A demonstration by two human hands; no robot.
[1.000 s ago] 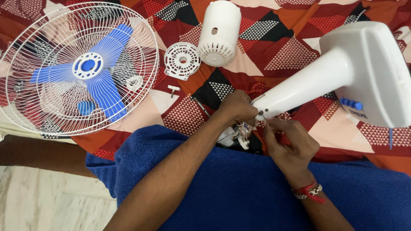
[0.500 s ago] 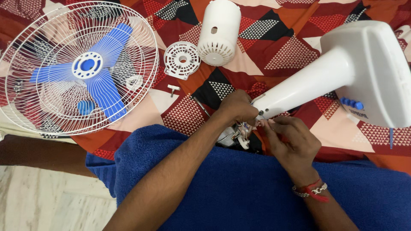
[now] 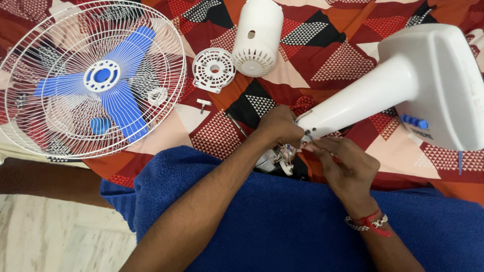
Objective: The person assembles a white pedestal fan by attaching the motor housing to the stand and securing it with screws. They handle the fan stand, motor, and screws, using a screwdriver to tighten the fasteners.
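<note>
Since a second ago the right hand point(image 3: 348, 168) has slid its fingertips a little closer under the narrow end of the white fan stand point(image 3: 383, 88); the left hand point(image 3: 280, 126) has kept its place. The left hand is curled shut over that narrow end where it meets the grey motor assembly point(image 3: 275, 160), gripping the joint. The right hand is half closed, thumb and forefinger pinched at something too small to make out, just below the stand's screw holes.

All this lies on a bed with a patchwork cover point(image 3: 322, 55) of red, orange, black and cream triangles; a blue towel point(image 3: 282, 226) covers the person's lap at the near edge, and pale floor tiles show at the lower left.

Toward the left edge lies the white wire fan guard point(image 3: 30, 126) over the blue blades point(image 3: 118, 100). Near the far edge rest the white motor housing point(image 3: 258, 38) and a round vented cover point(image 3: 214, 70), with a small white knob point(image 3: 204, 104) nearer. The stand's wide base sits at the right edge, with its blue buttons point(image 3: 414, 122).
</note>
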